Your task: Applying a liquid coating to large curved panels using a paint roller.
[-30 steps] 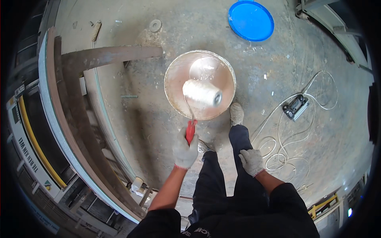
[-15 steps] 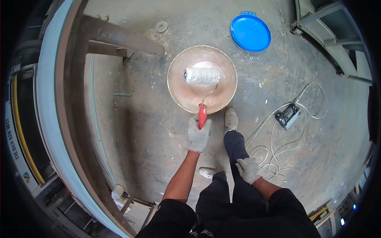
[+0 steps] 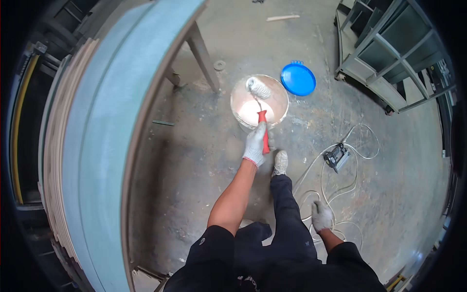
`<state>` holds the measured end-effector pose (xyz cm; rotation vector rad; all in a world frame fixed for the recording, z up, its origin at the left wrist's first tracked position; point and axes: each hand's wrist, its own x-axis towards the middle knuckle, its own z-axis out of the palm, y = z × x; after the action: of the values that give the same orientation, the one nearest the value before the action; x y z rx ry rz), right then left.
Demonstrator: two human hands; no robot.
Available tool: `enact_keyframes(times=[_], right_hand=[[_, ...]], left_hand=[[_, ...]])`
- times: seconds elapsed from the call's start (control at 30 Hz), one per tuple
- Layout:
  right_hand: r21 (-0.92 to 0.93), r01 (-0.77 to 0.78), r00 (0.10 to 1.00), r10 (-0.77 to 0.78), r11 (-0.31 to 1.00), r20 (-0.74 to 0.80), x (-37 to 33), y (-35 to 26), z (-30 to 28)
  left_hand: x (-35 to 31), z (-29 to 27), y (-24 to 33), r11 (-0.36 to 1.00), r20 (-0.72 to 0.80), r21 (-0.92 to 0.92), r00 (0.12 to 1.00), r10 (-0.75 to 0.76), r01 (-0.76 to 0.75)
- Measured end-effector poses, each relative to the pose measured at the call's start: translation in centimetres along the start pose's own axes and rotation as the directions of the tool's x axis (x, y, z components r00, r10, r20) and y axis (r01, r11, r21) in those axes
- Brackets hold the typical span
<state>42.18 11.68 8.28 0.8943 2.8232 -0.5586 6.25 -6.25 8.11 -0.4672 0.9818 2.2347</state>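
Observation:
My gloved left hand (image 3: 255, 143) is closed round the red handle of a paint roller (image 3: 259, 89). Its sleeve, coated in white, is over the far part of a round bucket (image 3: 235, 103) with pale paint inside. The wire frame runs from the handle up to the sleeve. Away from my knee, beside the loops of a pale hose on the floor, hangs my gloved right hand (image 3: 321, 216). Its fingers are loosely stretched, and nothing shows in them. A round blue lid (image 3: 298, 79) lies just past the bucket to the right.
A long light-blue panel (image 3: 104, 121) rests on a brown-legged stand along my left, with stacked boards beside it. A nail gun (image 3: 336, 156) with its pale hose (image 3: 357, 181) lies on the floor to my right. At far right stands a wheeled rack (image 3: 384, 63).
The roller has risen from low in the bucket and turned. My right hand has left my knee and moved outward. My view has lifted, bringing more of the panel into sight.

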Motion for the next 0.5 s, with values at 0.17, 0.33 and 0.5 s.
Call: enact_keyframes(times=[0.17,0.33,0.5], right_hand=[[-0.02,-0.208,0.978,0.207,0.978,-0.035,-10.9,6.9,-2.7],[0.079,-0.293,0.956,0.294,0.953,0.003,-15.1,6.1,-6.6],[0.112,-0.172,0.984,0.165,0.979,0.069,-11.6,4.4,-5.7]], left_hand=[[-10.5,8.7,12.3,0.815,0.229,0.402,0.908,0.351,-0.416],[-26.2,12.4,29.0,0.57,0.25,0.525,0.754,0.608,-0.633],[-41.3,3.7,39.3,0.221,-0.026,0.957,0.707,0.707,-0.187]])
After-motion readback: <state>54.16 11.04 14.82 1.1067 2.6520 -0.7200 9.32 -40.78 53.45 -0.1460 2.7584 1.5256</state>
